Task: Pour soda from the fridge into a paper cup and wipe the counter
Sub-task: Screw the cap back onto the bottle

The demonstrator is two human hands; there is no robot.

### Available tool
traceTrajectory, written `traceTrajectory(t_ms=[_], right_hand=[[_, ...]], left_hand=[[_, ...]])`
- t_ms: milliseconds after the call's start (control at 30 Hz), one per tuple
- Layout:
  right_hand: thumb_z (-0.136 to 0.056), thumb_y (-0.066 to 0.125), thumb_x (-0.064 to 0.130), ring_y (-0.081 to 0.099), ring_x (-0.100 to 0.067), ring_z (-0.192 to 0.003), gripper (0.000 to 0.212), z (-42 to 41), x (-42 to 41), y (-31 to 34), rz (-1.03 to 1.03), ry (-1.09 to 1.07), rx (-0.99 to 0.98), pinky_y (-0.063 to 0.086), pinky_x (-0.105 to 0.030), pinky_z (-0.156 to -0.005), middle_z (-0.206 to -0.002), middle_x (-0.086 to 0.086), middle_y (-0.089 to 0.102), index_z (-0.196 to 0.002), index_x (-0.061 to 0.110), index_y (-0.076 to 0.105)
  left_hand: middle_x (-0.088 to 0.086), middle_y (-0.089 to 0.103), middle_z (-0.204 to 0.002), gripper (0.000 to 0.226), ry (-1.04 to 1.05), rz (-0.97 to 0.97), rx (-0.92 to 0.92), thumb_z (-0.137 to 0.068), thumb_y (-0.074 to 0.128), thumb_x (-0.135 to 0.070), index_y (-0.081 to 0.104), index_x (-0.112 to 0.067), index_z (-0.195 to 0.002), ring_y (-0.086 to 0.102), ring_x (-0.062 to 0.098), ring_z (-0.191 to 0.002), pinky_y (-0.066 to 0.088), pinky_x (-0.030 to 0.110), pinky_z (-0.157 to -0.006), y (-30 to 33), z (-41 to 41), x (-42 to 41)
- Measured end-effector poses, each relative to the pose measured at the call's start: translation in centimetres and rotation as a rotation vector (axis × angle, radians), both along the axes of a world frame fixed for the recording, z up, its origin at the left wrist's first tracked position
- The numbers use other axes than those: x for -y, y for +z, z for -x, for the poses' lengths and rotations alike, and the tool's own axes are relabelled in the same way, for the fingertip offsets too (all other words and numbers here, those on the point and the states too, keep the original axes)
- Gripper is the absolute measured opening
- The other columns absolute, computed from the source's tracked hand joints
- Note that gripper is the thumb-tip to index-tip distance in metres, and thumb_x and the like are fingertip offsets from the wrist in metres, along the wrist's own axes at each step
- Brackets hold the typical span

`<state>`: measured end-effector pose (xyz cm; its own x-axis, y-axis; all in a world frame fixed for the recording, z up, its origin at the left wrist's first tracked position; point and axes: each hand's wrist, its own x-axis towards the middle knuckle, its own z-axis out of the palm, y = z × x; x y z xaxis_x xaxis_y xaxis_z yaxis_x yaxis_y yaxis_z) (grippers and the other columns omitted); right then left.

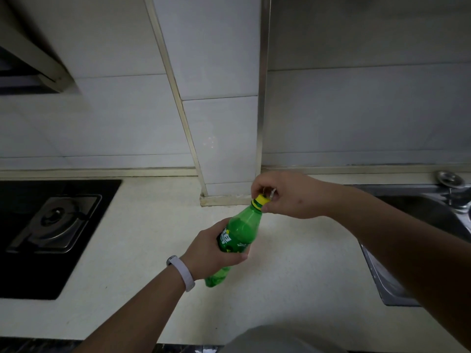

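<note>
The green soda bottle (237,235) is held tilted above the pale counter (293,271), between gas hob (51,225) and steel sink (420,215). The left hand (214,248) wraps its body; right hand (288,194) fingertips pinch the yellow cap (261,201).

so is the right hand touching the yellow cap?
Touching. The head view shows the right hand with fingertips pinching the yellow cap of the green bottle, which the left hand grips.
</note>
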<state>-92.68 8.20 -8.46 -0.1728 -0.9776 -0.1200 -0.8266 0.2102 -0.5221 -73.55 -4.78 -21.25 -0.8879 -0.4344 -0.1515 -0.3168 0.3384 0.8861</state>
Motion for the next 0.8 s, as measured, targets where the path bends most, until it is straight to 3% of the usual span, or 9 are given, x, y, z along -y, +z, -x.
traceTrajectory(t_ms=[167, 333, 500, 633, 800], right_hand=[[-0.084, 0.073, 0.022, 0.055, -0.003, -0.09, 0.02, 0.0, 0.1, 0.4, 0.016, -0.01, 0.013, 0.046, -0.019, -0.075, -0.094, 0.019, 0.056, -0.1, 0.029, 0.064], [-0.08, 0.078, 0.02, 0.057, -0.004, -0.09, 0.022, 0.0, 0.2, 0.3, 0.04, -0.018, 0.122, 0.052, -0.028, -0.081, -0.098, 0.013, 0.06, -0.091, 0.034, 0.065], [-0.081, 0.074, 0.04, 0.057, 0.0, -0.076, 0.019, -0.1, 0.2, 0.3, -0.034, -0.048, 0.051, 0.045, -0.013, -0.063, -0.085, 0.015, 0.061, -0.097, 0.03, 0.068], [-0.084, 0.062, 0.057, 0.061, -0.008, -0.072, 0.031, -0.3, 0.3, -0.6, -0.095, -0.078, -0.016, 0.054, -0.035, -0.068, -0.083, 0.008, 0.064, -0.092, 0.027, 0.066], [-0.089, 0.06, 0.049, 0.06, -0.002, -0.078, 0.031, -0.9, -0.1, -0.4, -0.072, -0.096, 0.078, 0.049, -0.021, -0.069, -0.09, 0.017, 0.06, -0.112, 0.029, 0.066]], left_hand=[[-0.021, 0.071, -0.107, 0.069, -0.024, -0.037, 0.004, -0.064, 0.092, -0.021, 0.057, -0.047, -0.117, 0.066, -0.002, -0.099, 0.05, 0.009, -0.079, -0.1, -0.1, 0.6], [-0.013, 0.071, -0.114, 0.073, -0.059, -0.1, 0.013, -0.06, 0.091, -0.027, 0.058, -0.038, -0.125, 0.067, 0.006, -0.105, 0.054, 0.027, -0.09, -0.4, -0.3, 0.9], [-0.013, 0.071, -0.115, 0.072, -0.091, -0.11, 0.019, -0.064, 0.09, -0.017, 0.057, -0.039, -0.124, 0.067, 0.005, -0.106, 0.054, 0.026, -0.09, -0.6, -0.5, 0.9], [-0.016, 0.07, -0.116, 0.077, -0.121, -0.085, 0.027, -0.063, 0.091, -0.027, 0.055, -0.039, -0.13, 0.066, 0.002, -0.106, 0.052, 0.026, -0.093, -0.8, -0.6, 0.8], [-0.012, 0.07, -0.117, 0.08, -0.1, -0.127, 0.014, -0.059, 0.09, -0.033, 0.056, -0.033, -0.132, 0.067, 0.008, -0.108, 0.054, 0.033, -0.094, -1.0, -0.7, 0.8]])
